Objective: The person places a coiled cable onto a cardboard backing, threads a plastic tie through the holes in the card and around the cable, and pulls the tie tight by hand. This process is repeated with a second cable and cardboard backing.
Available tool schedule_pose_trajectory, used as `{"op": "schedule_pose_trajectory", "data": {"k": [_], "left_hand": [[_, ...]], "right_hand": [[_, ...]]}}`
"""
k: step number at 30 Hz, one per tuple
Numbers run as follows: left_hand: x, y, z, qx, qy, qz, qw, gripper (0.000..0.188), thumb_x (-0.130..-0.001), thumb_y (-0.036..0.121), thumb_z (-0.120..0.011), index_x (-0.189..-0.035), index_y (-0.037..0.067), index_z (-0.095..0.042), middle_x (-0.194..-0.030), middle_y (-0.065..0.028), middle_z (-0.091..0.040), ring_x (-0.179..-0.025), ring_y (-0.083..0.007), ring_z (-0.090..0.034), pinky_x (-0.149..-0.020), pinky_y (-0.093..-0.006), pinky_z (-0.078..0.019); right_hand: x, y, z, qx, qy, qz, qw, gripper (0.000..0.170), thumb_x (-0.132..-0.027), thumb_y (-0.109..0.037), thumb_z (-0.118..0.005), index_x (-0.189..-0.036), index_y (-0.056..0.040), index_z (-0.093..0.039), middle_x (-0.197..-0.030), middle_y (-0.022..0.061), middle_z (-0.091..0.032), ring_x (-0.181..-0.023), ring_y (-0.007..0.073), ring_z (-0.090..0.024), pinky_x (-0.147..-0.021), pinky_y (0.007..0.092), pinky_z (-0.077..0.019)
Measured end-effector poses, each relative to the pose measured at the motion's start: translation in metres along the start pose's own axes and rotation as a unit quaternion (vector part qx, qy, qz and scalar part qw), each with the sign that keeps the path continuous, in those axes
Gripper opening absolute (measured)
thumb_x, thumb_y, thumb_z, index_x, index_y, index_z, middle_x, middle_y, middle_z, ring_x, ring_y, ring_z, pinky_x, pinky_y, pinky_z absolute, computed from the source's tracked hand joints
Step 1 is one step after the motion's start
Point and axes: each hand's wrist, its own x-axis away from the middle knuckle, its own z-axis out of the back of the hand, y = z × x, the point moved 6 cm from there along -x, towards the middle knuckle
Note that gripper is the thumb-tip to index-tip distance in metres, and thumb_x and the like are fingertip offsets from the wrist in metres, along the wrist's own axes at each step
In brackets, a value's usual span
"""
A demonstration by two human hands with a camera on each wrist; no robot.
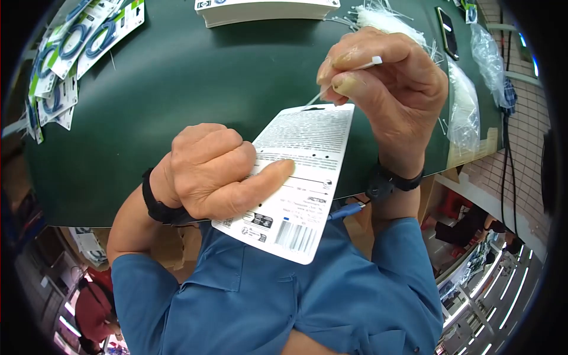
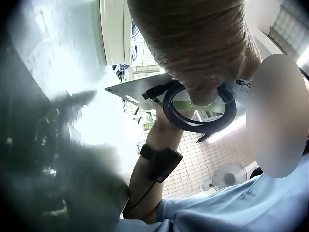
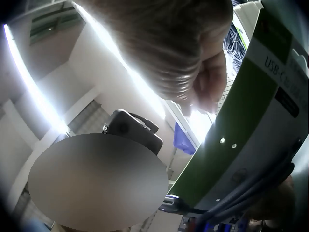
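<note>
A printed card (image 1: pixel 302 154) is tilted over the table's front edge, its text side up in the head view. The left hand (image 1: pixel 216 171) grips its left side, thumb on the printed face. A coiled dark cable (image 2: pixel 169 108) lies against the card's other face in the left wrist view; the right wrist view shows that green and grey face (image 3: pixel 241 106). Above the card's top edge, the right hand (image 1: pixel 393 89) pinches a thin white cable tie (image 1: pixel 376 60) between thumb and fingers. The tie's thin end reaches the card near its slot.
Carded blue cables (image 1: pixel 71 47) are piled at the back left. A stack of cards (image 1: pixel 266 13) stands at the back middle. Loose white ties (image 1: pixel 387 23), a phone (image 1: pixel 448 33) and a plastic bag of ties (image 1: pixel 463 109) lie on the right of the green table (image 1: pixel 160 77).
</note>
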Motion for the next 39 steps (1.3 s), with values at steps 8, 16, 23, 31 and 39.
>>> {"op": "schedule_pose_trajectory", "data": {"k": [8, 16, 23, 31, 39], "left_hand": [[0.000, 0.007, -0.006, 0.011, -0.010, -0.038, 0.999, 0.044, -0.077, 0.019, -0.079, -0.119, 0.005, -0.075, -0.066, 0.0055, -0.042, -0.054, -0.0075, -0.043, -0.045, -0.0261, -0.0298], [0.001, 0.007, -0.006, 0.013, 0.004, -0.038, 0.999, 0.045, -0.075, 0.021, -0.079, -0.117, 0.006, -0.076, -0.064, 0.0059, -0.041, -0.053, -0.0071, -0.042, -0.044, -0.0256, -0.0289], [0.000, 0.006, -0.005, 0.021, 0.001, -0.036, 0.999, 0.045, -0.073, 0.021, -0.079, -0.116, 0.006, -0.076, -0.064, 0.0059, -0.040, -0.053, -0.0071, -0.042, -0.044, -0.0255, -0.0295], [0.000, 0.006, -0.005, 0.017, -0.002, -0.038, 0.999, 0.046, -0.073, 0.019, -0.079, -0.117, 0.006, -0.076, -0.063, 0.0059, -0.041, -0.053, -0.0071, -0.043, -0.044, -0.0251, -0.0301], [0.000, 0.005, -0.005, 0.014, 0.003, -0.034, 0.999, 0.047, -0.074, 0.020, -0.080, -0.118, 0.006, -0.076, -0.064, 0.0059, -0.042, -0.053, -0.0069, -0.043, -0.044, -0.0249, -0.0303]], "right_hand": [[0.006, 0.000, -0.024, -0.029, -0.059, -0.013, 0.998, 0.015, -0.093, 0.009, -0.072, -0.105, 0.0045, -0.066, -0.090, 0.0217, -0.073, -0.076, 0.0198, -0.072, -0.061, 0.0278, -0.0569], [0.007, 0.006, -0.033, -0.017, -0.097, -0.041, 0.994, 0.017, -0.092, 0.009, -0.074, -0.105, 0.0060, -0.065, -0.089, 0.0226, -0.073, -0.077, 0.0204, -0.073, -0.062, 0.0275, -0.0577], [0.008, 0.007, -0.034, -0.069, -0.071, -0.080, 0.992, 0.014, -0.093, 0.007, -0.073, -0.104, 0.0054, -0.064, -0.088, 0.0224, -0.073, -0.075, 0.0200, -0.072, -0.061, 0.0264, -0.0574], [0.010, 0.010, -0.032, -0.084, -0.068, -0.080, 0.991, 0.012, -0.095, 0.005, -0.073, -0.104, 0.0041, -0.064, -0.089, 0.0222, -0.072, -0.072, 0.0190, -0.072, -0.061, 0.0256, -0.0575], [0.010, 0.012, -0.033, -0.070, -0.046, -0.121, 0.989, 0.012, -0.096, 0.005, -0.072, -0.105, 0.0031, -0.064, -0.093, 0.0213, -0.073, -0.076, 0.0187, -0.075, -0.062, 0.0241, -0.0579]]}}
